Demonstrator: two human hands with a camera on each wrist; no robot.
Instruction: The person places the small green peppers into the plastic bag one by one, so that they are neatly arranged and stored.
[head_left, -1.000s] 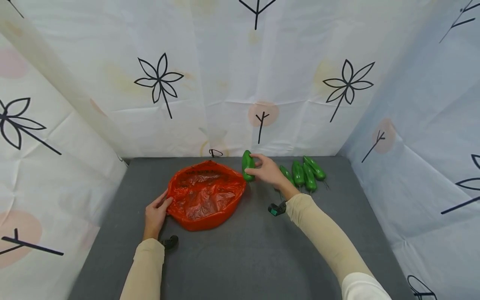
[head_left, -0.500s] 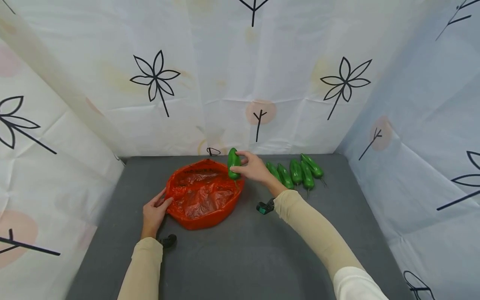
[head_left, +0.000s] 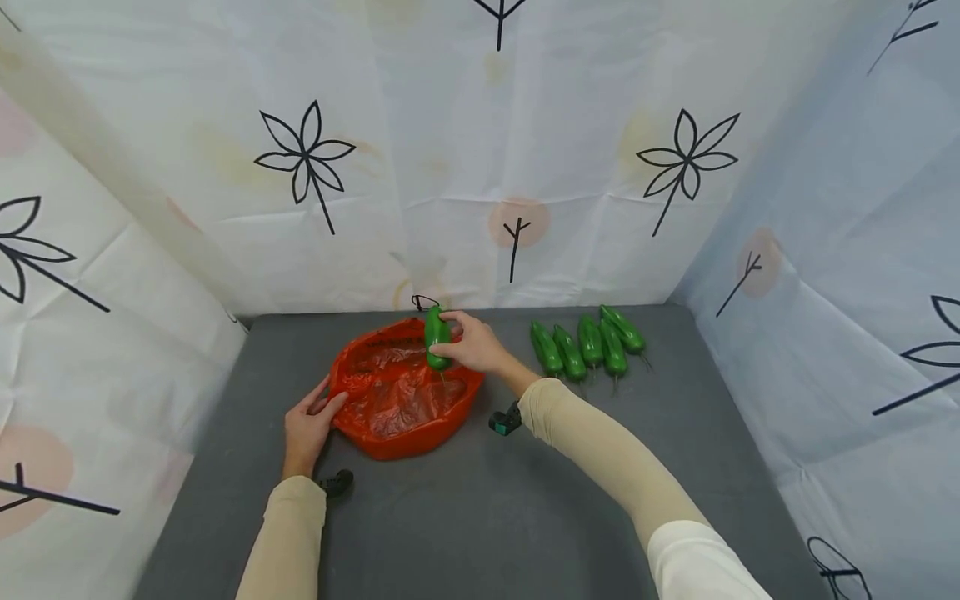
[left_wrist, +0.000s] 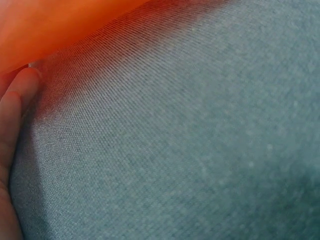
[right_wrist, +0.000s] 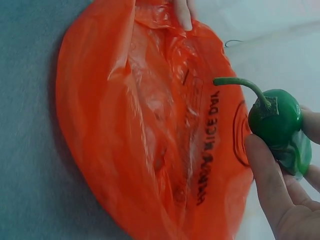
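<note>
An orange-red plastic bag (head_left: 405, 437) with dark printing sits on the grey table, its mouth spread wide. At its left rim my left hand (head_left: 307, 429) pinches the plastic between thumb and fingers; in the left wrist view only a few fingers (left_wrist: 10, 115) show under the bag's edge. My right hand (head_left: 476, 343) holds a green chili pepper (head_left: 437, 337) upright, stem down, over the far right part of the bag. The right wrist view shows that pepper (right_wrist: 275, 117) gripped by thumb and fingers, its curved stem pointing toward the bag's mouth (right_wrist: 165, 115).
Several more green peppers (head_left: 590, 342) lie in a cluster at the back right of the grey table (head_left: 465, 525). White cloth walls with plant drawings (head_left: 450, 167) close in the back and both sides.
My right hand has carried the pepper leftward, from beside the bag's right rim to over the bag. The left hand has kept its hold on the rim.
</note>
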